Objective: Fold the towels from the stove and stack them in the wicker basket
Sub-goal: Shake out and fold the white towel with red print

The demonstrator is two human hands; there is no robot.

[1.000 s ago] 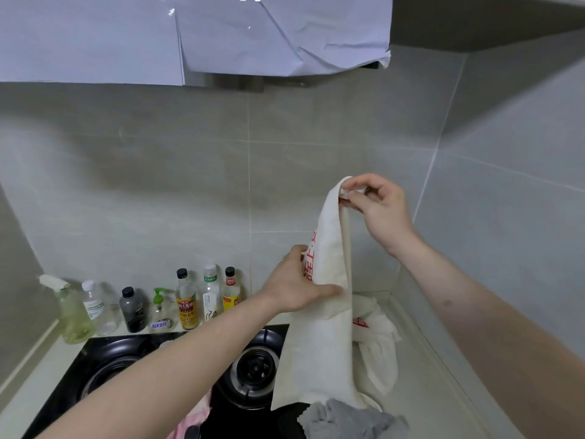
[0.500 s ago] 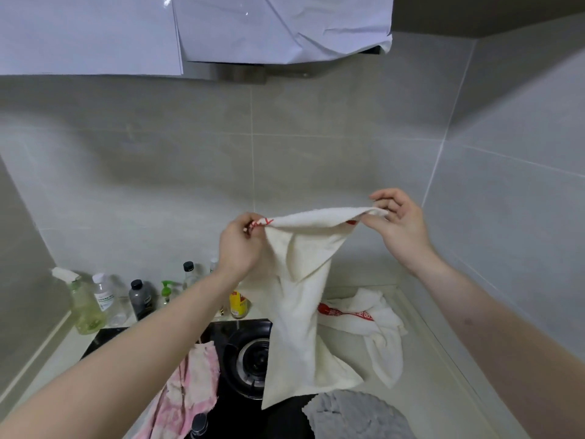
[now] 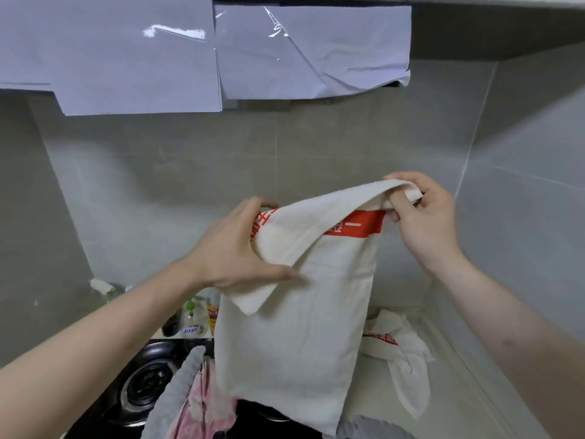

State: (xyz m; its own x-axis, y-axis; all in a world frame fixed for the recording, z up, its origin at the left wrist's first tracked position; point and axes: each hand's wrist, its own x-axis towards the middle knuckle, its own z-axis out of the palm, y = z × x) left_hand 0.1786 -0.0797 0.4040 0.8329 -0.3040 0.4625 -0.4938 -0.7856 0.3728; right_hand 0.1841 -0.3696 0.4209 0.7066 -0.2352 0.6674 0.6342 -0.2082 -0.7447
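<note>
While it hangs above the stove point(image 3: 148, 381), I hold the white towel point(image 3: 294, 337) up.
My left hand point(image 3: 234, 248) and right hand point(image 3: 424, 217) pinch its top edge (so it drapes flat for folding).

Bare counter strip point(image 3: 380, 388) between hanging towel point(image 3: 294, 343) and crumpled towel point(image 3: 402, 346)
</note>
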